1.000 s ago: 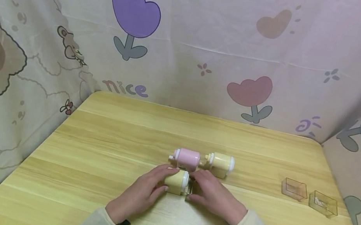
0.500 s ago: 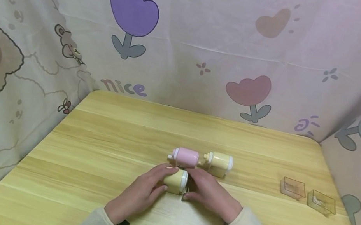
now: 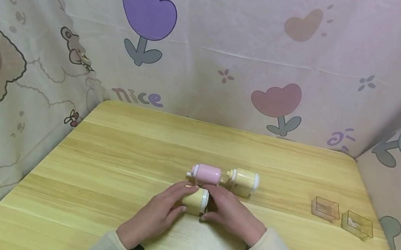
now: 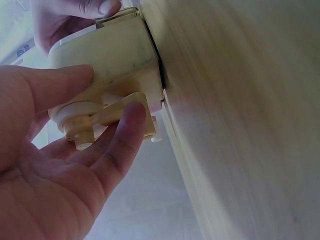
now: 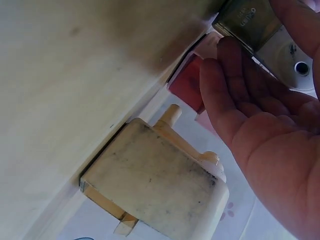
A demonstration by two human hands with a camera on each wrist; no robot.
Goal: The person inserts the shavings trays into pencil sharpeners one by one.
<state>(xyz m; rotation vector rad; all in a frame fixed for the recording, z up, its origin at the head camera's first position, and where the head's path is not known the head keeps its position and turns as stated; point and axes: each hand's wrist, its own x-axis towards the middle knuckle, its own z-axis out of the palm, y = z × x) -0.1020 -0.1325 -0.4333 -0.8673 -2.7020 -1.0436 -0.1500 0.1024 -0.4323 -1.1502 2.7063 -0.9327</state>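
A yellow hand-crank pencil sharpener (image 3: 195,200) lies at the table's middle, its white-rimmed end facing right. My left hand (image 3: 159,210) grips its body, thumb and fingers on opposite sides, with fingers around the crank handle (image 4: 117,111) in the left wrist view. At the other end, my right hand (image 3: 231,213) holds a see-through shavings drawer (image 5: 247,24) between thumb and fingers; the drawer sits mostly inside the body. A white end plate with a dark round hole (image 5: 301,68) shows beside it in the right wrist view.
Just behind stand a pink sharpener (image 3: 208,174) and a second yellow sharpener (image 3: 244,182). A pinkish clear drawer (image 3: 325,209) and a yellowish clear drawer (image 3: 358,225) with pale bits inside lie at the right of the wooden table (image 3: 122,147). Printed cloth (image 3: 216,22) surrounds it.
My right hand has moved left towards the sharpener, and the drawer has slid further into its body. My left hand keeps its grip in about the same place.
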